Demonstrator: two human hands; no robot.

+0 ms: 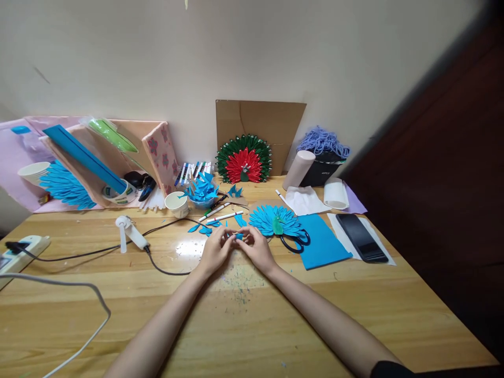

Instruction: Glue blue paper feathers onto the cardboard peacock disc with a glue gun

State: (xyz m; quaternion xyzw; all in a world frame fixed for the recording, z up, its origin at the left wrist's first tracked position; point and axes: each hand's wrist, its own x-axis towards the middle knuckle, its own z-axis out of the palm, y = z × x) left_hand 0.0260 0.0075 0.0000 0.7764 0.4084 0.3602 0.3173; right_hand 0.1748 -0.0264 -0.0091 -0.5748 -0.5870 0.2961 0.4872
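My left hand (216, 248) and my right hand (256, 247) meet over the wooden table (252, 315), fingers pinched together on a small blue paper piece (238, 237). Just beyond my right hand lies a blue paper peacock fan (271, 219) with a green body. Loose blue folded pieces (205, 229) lie scattered in front of my left hand. A bowl heaped with blue folded pieces (202, 191) stands behind them.
Black scissors (294, 242) and a blue sheet (323, 241) lie right of the fan, a black phone (361, 237) further right. Markers (220, 215), a paper cup (177, 203), a glue gun (130, 233) with cord and a power strip (19, 253) sit left. A red-green peacock (244, 159) leans on cardboard.
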